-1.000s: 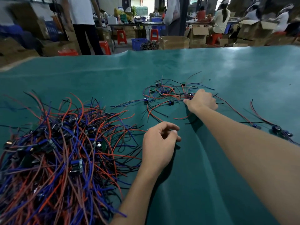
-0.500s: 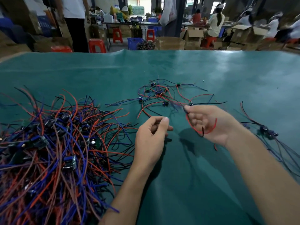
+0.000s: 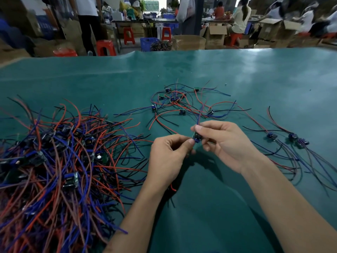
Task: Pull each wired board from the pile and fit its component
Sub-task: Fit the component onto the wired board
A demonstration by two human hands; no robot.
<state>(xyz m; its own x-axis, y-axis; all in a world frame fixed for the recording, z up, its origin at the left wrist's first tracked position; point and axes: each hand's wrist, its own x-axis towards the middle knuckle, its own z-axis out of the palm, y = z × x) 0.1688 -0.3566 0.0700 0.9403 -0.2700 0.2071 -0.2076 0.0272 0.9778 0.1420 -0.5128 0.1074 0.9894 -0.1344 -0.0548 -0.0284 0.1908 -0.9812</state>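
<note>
Green tabletop [image 3: 237, 73] mid-frame: right hand [image 3: 224, 143] pinches a board [image 3: 196, 138] and its wires; left hand [image 3: 169, 152] pinches the board's lower edge. Pile [image 3: 54, 161] lower left.

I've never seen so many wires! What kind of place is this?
Probably a small factory or assembly workshop. A big pile of wired boards lies on a green worktable, and behind it are open cardboard boxes and red stools where other people work.
</note>
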